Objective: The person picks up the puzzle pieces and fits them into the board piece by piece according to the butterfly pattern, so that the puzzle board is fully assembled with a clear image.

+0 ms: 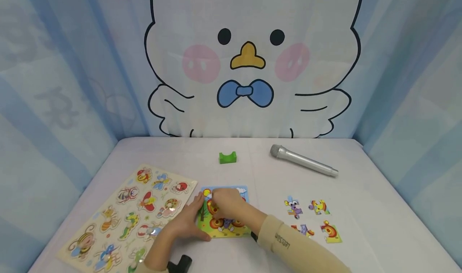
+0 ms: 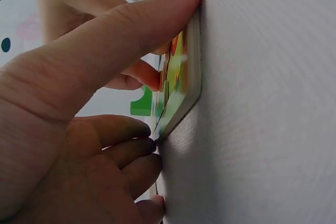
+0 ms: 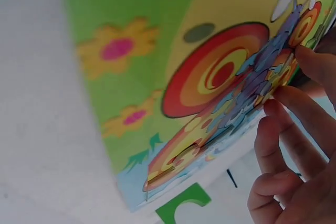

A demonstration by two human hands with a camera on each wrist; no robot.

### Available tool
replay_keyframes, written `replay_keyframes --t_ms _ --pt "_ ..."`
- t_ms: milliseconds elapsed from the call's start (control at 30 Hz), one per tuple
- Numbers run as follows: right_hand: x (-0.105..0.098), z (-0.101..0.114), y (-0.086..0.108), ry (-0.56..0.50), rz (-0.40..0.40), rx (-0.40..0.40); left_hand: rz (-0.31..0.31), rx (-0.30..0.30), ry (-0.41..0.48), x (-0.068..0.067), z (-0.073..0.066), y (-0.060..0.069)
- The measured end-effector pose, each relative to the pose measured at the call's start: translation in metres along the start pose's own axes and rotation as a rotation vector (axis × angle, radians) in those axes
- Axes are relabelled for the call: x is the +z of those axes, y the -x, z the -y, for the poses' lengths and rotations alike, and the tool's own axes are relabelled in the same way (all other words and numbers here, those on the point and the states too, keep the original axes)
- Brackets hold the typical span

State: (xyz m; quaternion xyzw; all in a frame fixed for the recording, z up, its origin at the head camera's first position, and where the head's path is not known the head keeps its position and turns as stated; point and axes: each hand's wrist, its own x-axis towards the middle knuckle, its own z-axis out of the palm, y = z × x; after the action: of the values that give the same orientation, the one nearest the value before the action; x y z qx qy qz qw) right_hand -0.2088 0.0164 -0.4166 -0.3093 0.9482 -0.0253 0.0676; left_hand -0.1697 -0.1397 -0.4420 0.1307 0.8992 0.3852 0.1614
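Observation:
A small jigsaw board [image 1: 236,232] with a butterfly picture lies in front of me, some pieces seated in it. My left hand [image 1: 187,221] steadies it at the left, thumb along the near edge and fingers by the left side; in the left wrist view the thumb tip touches the board's rim [image 2: 195,72]. Over the upper middle of the board, my right hand [image 1: 228,202] pinches an orange-and-yellow puzzle piece [image 3: 286,72] between thumb and forefinger, low against the picture. The hand hides part of the board in the head view.
Several loose puzzle pieces [image 1: 319,206] lie to the right. A larger insect puzzle board [image 1: 108,237] is at the left, close to my left forearm. Farther back are a green notched block [image 1: 227,158] and a silver microphone [image 1: 304,161]. Printed curtains surround the table.

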Motion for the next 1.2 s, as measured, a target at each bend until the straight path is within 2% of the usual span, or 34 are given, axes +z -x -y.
replay_keyframes --t_ms 233,467,567,733,933,1200 --pt "0.003 -0.003 0.002 -0.005 -0.011 -0.037 0.002 -0.006 -0.004 0.001 0.002 0.0" --pt "0.003 -0.002 0.004 -0.057 0.002 0.019 0.008 0.02 -0.001 0.003 0.001 -0.001" --pt "0.002 -0.004 0.006 -0.113 0.034 0.024 0.011 0.023 -0.012 0.003 0.002 -0.001" --pt "0.0 -0.016 0.008 -0.301 0.076 -0.033 0.013 0.012 -0.028 0.001 0.004 -0.001" --pt "0.0 -0.032 0.014 -0.475 0.003 -0.063 0.002 0.012 -0.023 -0.001 0.003 -0.002" --pt "0.004 -0.048 0.032 -0.548 -0.088 -0.116 -0.003 0.016 -0.03 0.0 0.004 -0.001"
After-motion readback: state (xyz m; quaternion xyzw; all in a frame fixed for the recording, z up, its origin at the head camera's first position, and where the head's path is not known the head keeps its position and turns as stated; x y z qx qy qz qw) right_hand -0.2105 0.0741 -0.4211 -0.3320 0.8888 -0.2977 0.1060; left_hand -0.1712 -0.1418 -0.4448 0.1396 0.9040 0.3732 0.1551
